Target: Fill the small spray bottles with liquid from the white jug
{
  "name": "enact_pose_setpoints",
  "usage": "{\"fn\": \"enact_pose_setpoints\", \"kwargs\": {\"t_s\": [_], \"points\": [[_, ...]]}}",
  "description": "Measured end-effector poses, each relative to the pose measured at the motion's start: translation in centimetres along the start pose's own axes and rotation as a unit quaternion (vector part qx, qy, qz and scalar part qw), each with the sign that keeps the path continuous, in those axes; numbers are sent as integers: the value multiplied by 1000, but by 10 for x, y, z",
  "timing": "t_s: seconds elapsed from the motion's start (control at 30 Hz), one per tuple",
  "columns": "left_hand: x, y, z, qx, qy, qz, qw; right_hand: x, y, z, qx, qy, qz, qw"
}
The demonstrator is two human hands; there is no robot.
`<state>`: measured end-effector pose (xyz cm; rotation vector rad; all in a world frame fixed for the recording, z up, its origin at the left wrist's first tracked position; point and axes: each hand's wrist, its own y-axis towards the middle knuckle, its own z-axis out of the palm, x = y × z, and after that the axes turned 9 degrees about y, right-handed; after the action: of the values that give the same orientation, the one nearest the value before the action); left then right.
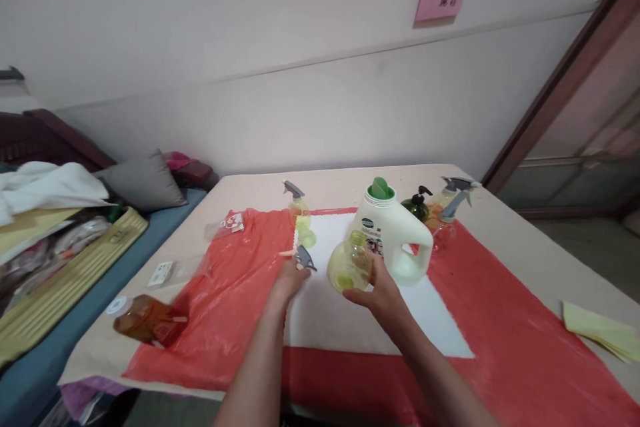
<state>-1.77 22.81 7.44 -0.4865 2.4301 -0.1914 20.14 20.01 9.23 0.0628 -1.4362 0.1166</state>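
Observation:
My left hand (291,279) is closed on a grey spray trigger head (304,258), above the left edge of the white sheet (340,327). My right hand (383,290) grips a round, see-through yellowish bottle (345,267) with its neck uncapped, tilted a little. Just behind that bottle stands a large pale-green jug (393,220) with a handle and a green piece (380,187) in its mouth. A spray bottle (299,207) with a grey trigger stands behind my left hand, and a yellow-green item (306,233) lies in front of it.
Red plastic sheeting (235,307) covers much of the table. On the right are a dark pump bottle (418,205), spray bottles (445,213) and yellow cloths (603,330). An amber jar (150,320) lies at left near small plastic packets (163,273). A wall (300,107) closes the back.

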Motion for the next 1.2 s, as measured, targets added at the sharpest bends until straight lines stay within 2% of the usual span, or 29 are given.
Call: {"fn": "enact_pose_setpoints", "kwargs": {"t_s": [0.13, 0.23, 0.33, 0.43, 0.5, 0.57, 0.67, 0.8, 0.97, 1.03, 1.2], "points": [[-3, 1, 9, 29, 52, -21, 998, -4, 0, -1, 3, -27, 6, 1000], [-11, -3, 0, 24, 42, 0, 999, -4, 1, -2, 0, -35, 4, 999], [-25, -12, -17, -6, -5, 53, 999, -1, 2, -2, -6, -33, 4, 999], [-41, -26, -27, 13, -114, 122, 986, 0, 1, -1, -20, -46, 11, 999], [-48, -37, -26, 72, -249, 157, 953, -1, -1, 1, -16, -59, 11, 998], [-53, -46, -20, 128, -299, 172, 930, -3, -2, 2, -1, -63, 1, 998], [-54, -52, -10, 139, -264, 177, 938, -4, -1, 0, -11, -40, -28, 999], [-49, -46, -4, 90, -272, 160, 945, 4, 4, -13, -136, 6, -56, 989], [-40, -29, 6, 50, -215, 128, 967, 10, 8, -31, -300, 25, -59, 952], [-40, -23, 13, 36, -172, 129, 976, 9, 13, -34, -310, 21, -51, 949], [-46, -15, 30, 49, -117, 145, 981, 4, 38, -39, -254, -14, -68, 965]]}}
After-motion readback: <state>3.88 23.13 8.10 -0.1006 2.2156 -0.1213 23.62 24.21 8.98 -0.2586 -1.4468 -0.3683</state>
